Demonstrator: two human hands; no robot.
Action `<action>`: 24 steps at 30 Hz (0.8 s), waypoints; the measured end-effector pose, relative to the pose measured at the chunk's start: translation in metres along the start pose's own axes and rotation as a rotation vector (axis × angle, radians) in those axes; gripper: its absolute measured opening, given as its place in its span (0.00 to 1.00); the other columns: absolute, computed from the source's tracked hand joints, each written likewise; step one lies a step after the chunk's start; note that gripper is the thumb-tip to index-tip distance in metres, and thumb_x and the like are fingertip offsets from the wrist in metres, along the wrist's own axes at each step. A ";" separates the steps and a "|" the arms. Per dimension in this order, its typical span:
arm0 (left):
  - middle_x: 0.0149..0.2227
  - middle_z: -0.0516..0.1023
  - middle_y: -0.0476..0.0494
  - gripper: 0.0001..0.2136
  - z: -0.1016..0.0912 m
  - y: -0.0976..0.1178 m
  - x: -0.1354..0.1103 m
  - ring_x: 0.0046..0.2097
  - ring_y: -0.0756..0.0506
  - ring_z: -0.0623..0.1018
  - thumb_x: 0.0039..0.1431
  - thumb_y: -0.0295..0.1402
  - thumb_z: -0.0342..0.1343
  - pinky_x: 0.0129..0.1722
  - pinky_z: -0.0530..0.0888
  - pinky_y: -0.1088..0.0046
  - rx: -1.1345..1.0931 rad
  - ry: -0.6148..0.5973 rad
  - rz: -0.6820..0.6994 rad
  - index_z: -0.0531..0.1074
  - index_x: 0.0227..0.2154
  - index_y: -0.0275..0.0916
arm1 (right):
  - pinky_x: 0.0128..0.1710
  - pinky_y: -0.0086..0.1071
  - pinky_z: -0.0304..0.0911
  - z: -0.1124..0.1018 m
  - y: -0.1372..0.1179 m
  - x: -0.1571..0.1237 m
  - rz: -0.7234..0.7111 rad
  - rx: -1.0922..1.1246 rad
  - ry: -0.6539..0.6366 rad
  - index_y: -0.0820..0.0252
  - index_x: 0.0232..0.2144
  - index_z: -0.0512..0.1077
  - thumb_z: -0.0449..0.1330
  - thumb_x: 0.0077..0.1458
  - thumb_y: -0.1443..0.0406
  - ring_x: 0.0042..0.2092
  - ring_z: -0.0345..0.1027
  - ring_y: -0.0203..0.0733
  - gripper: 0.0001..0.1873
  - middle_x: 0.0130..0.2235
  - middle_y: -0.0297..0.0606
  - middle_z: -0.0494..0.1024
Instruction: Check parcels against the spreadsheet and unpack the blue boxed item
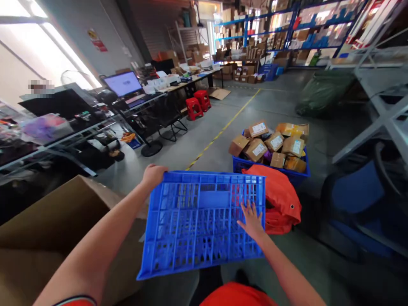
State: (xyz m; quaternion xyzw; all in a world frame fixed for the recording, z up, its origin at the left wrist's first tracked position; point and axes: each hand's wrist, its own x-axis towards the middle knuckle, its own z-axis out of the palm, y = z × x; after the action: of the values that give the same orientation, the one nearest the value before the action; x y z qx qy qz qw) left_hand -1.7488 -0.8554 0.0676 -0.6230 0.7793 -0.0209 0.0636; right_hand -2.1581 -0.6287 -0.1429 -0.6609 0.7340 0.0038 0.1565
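Note:
A blue plastic crate (pixel 215 199) with slatted walls is held up in front of me, tilted so a broad latticed side faces me. My left hand (pixel 155 174) is closed over its upper left corner. Against the right part of the lattice lies my right hand (pixel 252 222), its fingers spread and touching the slats. Just behind the crate, to the right, is an orange-red bag or cloth bundle (pixel 282 199). Beyond that stands a blue bin (pixel 270 167) heaped with taped cardboard parcels (pixel 257 149).
A large open cardboard box (pixel 47 212) stands at my left. To the right is a dark blue chair (pixel 357 195); farther back sits a green sack (pixel 327 93). Desks with a monitor (pixel 123 84) and red stools (pixel 194 108) line the left. Blue shelving (pixel 267 32) rises behind.

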 end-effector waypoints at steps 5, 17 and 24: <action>0.50 0.79 0.37 0.18 0.017 -0.082 0.086 0.55 0.39 0.74 0.62 0.24 0.42 0.59 0.64 0.59 -0.003 0.148 -0.101 0.74 0.48 0.28 | 0.64 0.73 0.30 0.000 -0.086 0.068 -0.081 0.055 0.029 0.45 0.71 0.45 0.58 0.59 0.50 0.73 0.25 0.64 0.44 0.74 0.42 0.42; 0.65 0.61 0.24 0.29 0.231 -0.050 0.049 0.70 0.32 0.56 0.66 0.42 0.43 0.65 0.62 0.47 -0.482 0.220 0.019 0.57 0.64 0.30 | 0.63 0.77 0.30 -0.027 -0.274 0.266 -0.181 0.204 0.108 0.50 0.69 0.51 0.53 0.62 0.52 0.74 0.27 0.59 0.36 0.73 0.43 0.47; 0.72 0.46 0.23 0.32 0.252 -0.033 0.075 0.73 0.31 0.47 0.67 0.45 0.42 0.67 0.55 0.44 -0.298 0.063 0.133 0.55 0.67 0.28 | 0.68 0.68 0.34 -0.042 -0.253 0.350 -0.155 0.274 0.101 0.59 0.67 0.57 0.60 0.60 0.54 0.73 0.34 0.58 0.37 0.73 0.51 0.47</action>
State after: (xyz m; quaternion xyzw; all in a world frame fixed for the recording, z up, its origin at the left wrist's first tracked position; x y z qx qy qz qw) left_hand -1.7012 -0.9238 -0.1842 -0.5716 0.8150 0.0794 -0.0527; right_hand -1.9488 -1.0083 -0.1342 -0.6872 0.6816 -0.1416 0.2079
